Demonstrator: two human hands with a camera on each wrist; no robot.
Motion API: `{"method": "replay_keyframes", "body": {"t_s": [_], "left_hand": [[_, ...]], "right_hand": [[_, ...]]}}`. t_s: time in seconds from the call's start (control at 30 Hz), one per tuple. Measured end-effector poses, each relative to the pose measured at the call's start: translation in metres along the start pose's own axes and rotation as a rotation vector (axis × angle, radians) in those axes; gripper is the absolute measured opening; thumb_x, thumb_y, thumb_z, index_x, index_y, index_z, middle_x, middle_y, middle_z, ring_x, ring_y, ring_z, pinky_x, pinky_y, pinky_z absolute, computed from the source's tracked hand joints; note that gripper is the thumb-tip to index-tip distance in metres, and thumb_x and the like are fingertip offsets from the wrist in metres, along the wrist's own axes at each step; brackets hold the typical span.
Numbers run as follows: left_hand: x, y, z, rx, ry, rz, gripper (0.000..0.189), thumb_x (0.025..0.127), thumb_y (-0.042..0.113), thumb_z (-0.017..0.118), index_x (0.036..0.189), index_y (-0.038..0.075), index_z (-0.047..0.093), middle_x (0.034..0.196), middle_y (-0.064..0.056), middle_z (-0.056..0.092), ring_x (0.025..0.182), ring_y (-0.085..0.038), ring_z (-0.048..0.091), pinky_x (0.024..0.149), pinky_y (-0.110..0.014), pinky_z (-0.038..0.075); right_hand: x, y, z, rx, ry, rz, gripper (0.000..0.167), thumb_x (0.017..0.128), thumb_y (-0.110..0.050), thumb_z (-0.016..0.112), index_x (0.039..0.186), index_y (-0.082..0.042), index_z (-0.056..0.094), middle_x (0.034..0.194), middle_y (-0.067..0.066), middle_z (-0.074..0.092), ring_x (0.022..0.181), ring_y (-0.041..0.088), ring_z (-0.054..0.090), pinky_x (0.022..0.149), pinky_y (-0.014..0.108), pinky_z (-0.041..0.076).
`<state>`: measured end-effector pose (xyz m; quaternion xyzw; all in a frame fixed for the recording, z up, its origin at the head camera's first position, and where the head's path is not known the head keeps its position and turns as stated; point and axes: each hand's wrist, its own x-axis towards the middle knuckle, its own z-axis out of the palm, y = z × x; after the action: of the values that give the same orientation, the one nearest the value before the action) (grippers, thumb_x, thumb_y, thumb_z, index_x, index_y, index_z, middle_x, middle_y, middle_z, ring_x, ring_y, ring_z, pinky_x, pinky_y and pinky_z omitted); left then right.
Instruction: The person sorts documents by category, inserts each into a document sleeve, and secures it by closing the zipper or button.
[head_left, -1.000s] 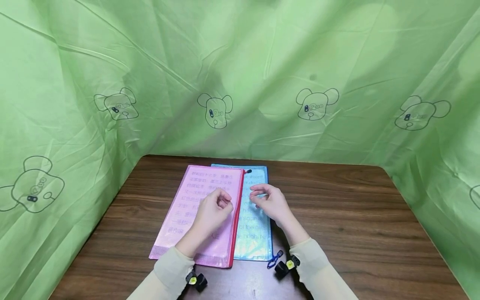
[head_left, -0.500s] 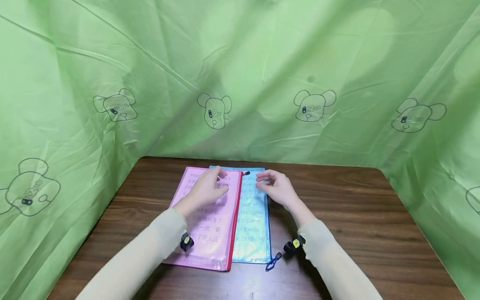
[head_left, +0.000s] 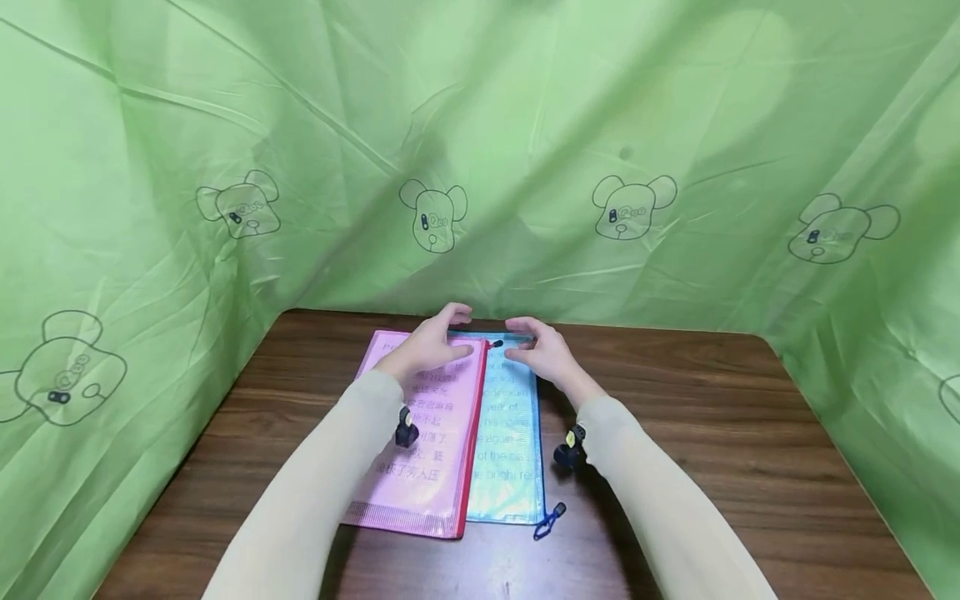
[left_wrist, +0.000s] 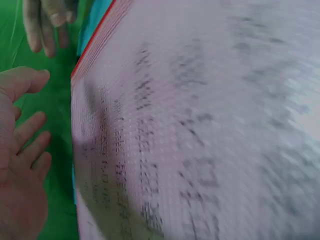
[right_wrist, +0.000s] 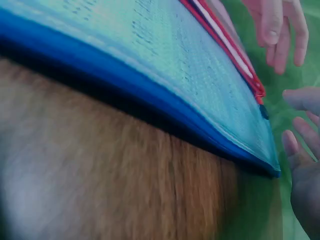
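Note:
A pink mesh zipper pouch (head_left: 431, 492) with a red zipper edge lies on the table, printed lines showing through it. It overlaps the left part of a blue zipper pouch (head_left: 510, 492), which also shows print. My left hand (head_left: 435, 343) is over the far end of the pink pouch, fingers loosely bent and holding nothing. Across from it my right hand (head_left: 547, 354) hovers at the far right corner of the blue pouch, its fingers apart and likewise holding nothing. The right wrist view shows the dark zipper pull (right_wrist: 264, 111) at the end of the red zipper.
The pouches lie on a brown wood-grain table (head_left: 675, 433). Green fabric (head_left: 525, 167) with bear-head outlines hangs behind and on both sides. A blue cord loop (head_left: 550, 521) lies at the blue pouch's near right corner. Each wrist carries a small black camera (head_left: 570, 450).
Both hands have moved away from the body, from over the middle of the pouches to their far end, and their fingers have spread more. The pouches lie where they were.

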<state>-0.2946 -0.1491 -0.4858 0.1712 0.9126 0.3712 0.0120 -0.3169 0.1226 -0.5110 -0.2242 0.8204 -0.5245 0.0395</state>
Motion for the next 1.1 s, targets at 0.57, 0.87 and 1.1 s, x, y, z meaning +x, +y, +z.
{"method": "replay_keyframes", "body": {"t_s": [0.57, 0.87, 1.1], "left_hand": [[0.008, -0.008, 0.021, 0.082, -0.035, 0.021, 0.06, 0.099, 0.019, 0.081, 0.151, 0.011, 0.055, 0.147, -0.01, 0.065, 0.14, -0.031, 0.058, 0.121, -0.05, 0.043], [0.014, -0.001, 0.028, -0.034, 0.062, 0.006, 0.053, 0.1, 0.006, 0.075, 0.148, 0.012, 0.053, 0.127, -0.008, 0.067, 0.123, -0.028, 0.063, 0.117, -0.048, 0.045], [0.017, 0.003, 0.025, -0.148, 0.139, 0.023, 0.042, 0.1, 0.003, 0.074, 0.139, 0.011, 0.06, 0.114, -0.003, 0.071, 0.114, -0.025, 0.067, 0.111, -0.047, 0.049]], "right_hand": [[0.014, 0.014, 0.017, -0.146, -0.043, -0.021, 0.054, 0.099, -0.011, 0.081, 0.15, -0.007, 0.064, 0.152, 0.008, 0.066, 0.142, 0.029, 0.057, 0.117, 0.049, 0.046], [0.017, 0.008, 0.015, -0.074, -0.049, -0.059, 0.048, 0.102, -0.015, 0.079, 0.148, -0.01, 0.066, 0.147, 0.008, 0.068, 0.143, 0.026, 0.058, 0.116, 0.051, 0.048], [0.018, 0.003, 0.013, 0.053, -0.088, -0.08, 0.046, 0.104, -0.016, 0.076, 0.148, -0.011, 0.066, 0.143, 0.008, 0.071, 0.137, 0.027, 0.063, 0.112, 0.051, 0.051]]}}
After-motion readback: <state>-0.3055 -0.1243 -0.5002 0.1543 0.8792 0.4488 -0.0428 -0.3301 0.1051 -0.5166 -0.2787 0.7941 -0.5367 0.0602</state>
